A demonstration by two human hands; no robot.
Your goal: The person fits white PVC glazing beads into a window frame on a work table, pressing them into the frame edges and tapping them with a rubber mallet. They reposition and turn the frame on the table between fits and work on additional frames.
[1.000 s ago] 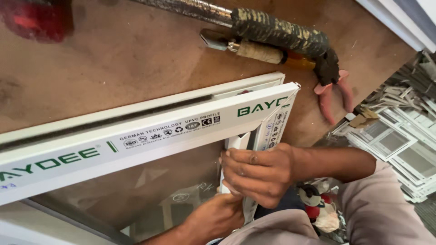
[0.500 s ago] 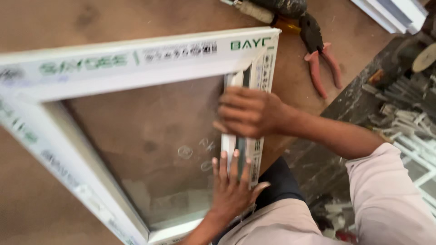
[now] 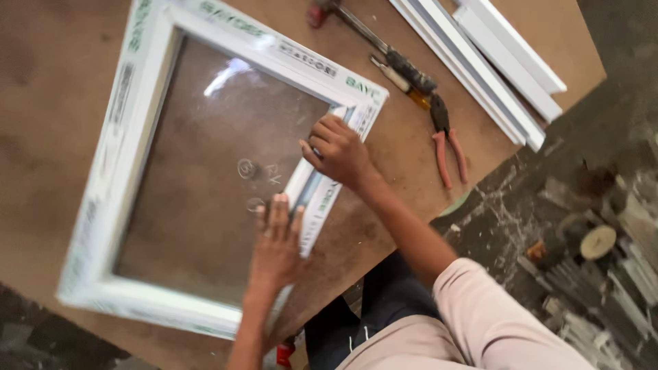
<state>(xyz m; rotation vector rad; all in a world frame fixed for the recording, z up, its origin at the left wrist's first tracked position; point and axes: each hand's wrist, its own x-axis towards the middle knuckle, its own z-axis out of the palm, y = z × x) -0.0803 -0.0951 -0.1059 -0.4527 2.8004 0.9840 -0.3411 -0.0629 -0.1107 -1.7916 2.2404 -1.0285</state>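
Brown bench [image 3: 62,82] carries the white frame [image 3: 147,89] lying flat with its pane [image 3: 199,171], where the left hand [image 3: 277,243] presses open-palmed and the right hand [image 3: 339,151] pinches a bead strip [image 3: 306,179], which could, I judge, spring out or stress the glass if forced unevenly, pliers [image 3: 445,140] lying beyond.

A white window frame [image 3: 110,185] with its glass pane [image 3: 212,171] fills the left and middle of the brown table [image 3: 41,89], blocking low passes there. Bare tabletop lies open at far left and between the frame's right side and the red-handled pliers [image 3: 445,140]. A hammer [image 3: 373,41] and white strips [image 3: 493,65] crowd the upper right. Both hands [image 3: 277,247] [image 3: 339,151] occupy the frame's right edge.
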